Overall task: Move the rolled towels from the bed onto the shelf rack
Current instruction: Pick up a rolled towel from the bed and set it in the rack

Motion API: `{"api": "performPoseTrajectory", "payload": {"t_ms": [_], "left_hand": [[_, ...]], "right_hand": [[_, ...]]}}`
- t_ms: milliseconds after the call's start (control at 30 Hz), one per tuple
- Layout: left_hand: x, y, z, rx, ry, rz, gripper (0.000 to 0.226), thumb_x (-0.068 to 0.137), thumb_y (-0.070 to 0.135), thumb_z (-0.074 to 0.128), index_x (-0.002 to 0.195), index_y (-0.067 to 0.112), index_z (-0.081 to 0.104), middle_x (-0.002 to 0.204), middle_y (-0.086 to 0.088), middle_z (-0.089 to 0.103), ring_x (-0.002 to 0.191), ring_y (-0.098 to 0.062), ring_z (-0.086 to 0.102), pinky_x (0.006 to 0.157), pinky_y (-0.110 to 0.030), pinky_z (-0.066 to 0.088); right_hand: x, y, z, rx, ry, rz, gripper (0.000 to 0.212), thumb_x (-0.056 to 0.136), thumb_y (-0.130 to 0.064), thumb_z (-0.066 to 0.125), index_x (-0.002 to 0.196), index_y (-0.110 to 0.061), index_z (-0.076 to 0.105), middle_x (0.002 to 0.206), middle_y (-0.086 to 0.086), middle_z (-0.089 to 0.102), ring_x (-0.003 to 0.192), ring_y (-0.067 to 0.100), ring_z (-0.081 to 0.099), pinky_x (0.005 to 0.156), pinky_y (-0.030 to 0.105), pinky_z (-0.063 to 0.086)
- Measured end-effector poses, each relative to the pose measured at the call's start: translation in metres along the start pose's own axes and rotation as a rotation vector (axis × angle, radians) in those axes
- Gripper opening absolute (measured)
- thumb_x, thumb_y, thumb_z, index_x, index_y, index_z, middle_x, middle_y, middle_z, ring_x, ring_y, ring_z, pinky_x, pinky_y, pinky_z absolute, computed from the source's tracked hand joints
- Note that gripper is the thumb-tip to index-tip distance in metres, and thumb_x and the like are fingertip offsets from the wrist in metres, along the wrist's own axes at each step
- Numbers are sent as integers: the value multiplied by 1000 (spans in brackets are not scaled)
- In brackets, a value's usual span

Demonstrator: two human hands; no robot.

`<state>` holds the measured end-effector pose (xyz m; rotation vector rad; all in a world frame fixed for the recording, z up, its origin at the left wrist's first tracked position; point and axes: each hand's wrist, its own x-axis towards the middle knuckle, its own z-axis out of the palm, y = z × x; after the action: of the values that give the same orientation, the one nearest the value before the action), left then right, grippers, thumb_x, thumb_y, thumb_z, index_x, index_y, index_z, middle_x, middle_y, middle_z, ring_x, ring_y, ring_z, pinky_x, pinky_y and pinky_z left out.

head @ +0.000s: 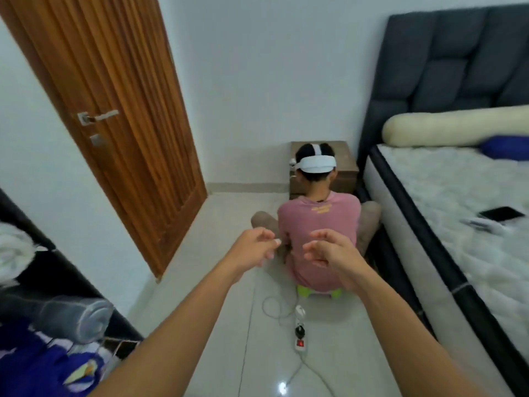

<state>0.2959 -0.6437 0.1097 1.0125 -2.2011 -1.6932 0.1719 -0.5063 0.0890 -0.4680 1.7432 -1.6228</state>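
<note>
Both my arms stretch forward over the floor. My left hand (252,247) and my right hand (329,249) hover side by side with fingers loosely curled and apart, holding nothing. The black shelf rack (37,233) stands at the left edge; on it lie a grey rolled towel (77,319), a white fluffy towel (14,250) and blue cloth (48,365). The bed (458,224) with its white mattress is on the right. A blue rolled towel (506,147) lies on it at the far edge, beside a cream bolster (458,127).
A person in a pink shirt (319,233) sits on the floor with their back to me, just beyond my hands. A power strip (300,336) with cables lies on the tiles. A wooden door (114,110) is at the left, a small wooden cabinet (346,170) by the wall, a dark phone (501,213) on the mattress.
</note>
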Motion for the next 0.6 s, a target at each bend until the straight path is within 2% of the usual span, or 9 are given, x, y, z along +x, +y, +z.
{"api": "performPoseTrajectory", "payload": {"t_ms": [67,133,233,333,400,467,600], "left_hand": [[-9,-9,49,25,-138,-18,3,92,18,60,91,18,57,84,-1,61,68,-12,56,57,-23,38],[-15,-20,100,100,-265,-38,7,92,20,60,85,20,57,83,0,62,67,-12,57,57,-24,39],[-25,-31,173,240,-418,-39,4,91,20,60,90,16,58,85,-7,59,64,-12,54,52,-22,37],[-30,-31,242,322,-565,-39,7,92,14,57,97,13,53,77,0,55,57,-9,51,43,-16,33],[-29,-24,282,362,-642,-53,7,92,14,57,89,16,52,75,1,54,56,-9,51,44,-17,32],[-18,-14,332,406,-719,-50,14,92,15,58,81,20,50,78,-1,54,56,-9,52,46,-19,31],[13,15,434,470,-802,1,6,91,21,59,89,18,54,85,-3,57,60,-11,54,48,-20,35]], "right_hand": [[-27,25,-48,2,131,60,18,93,2,47,105,-10,55,78,5,66,59,15,59,53,20,47],[-54,54,-99,56,272,106,18,92,0,50,107,-9,55,80,5,66,63,16,60,58,22,47],[-98,95,-166,179,486,197,16,91,-2,54,105,-11,54,82,5,65,65,15,61,64,25,47],[-132,128,-222,287,681,252,14,91,-2,54,101,-12,53,81,6,63,63,15,59,59,25,45],[-147,140,-251,340,757,284,12,92,-1,52,95,-13,52,78,6,62,62,16,57,57,25,42],[-156,153,-290,373,825,295,12,92,-2,51,98,-12,52,80,6,61,62,17,56,57,26,41],[-154,166,-386,388,925,321,12,92,-3,51,98,-14,53,77,5,57,62,15,52,56,25,38]]}}
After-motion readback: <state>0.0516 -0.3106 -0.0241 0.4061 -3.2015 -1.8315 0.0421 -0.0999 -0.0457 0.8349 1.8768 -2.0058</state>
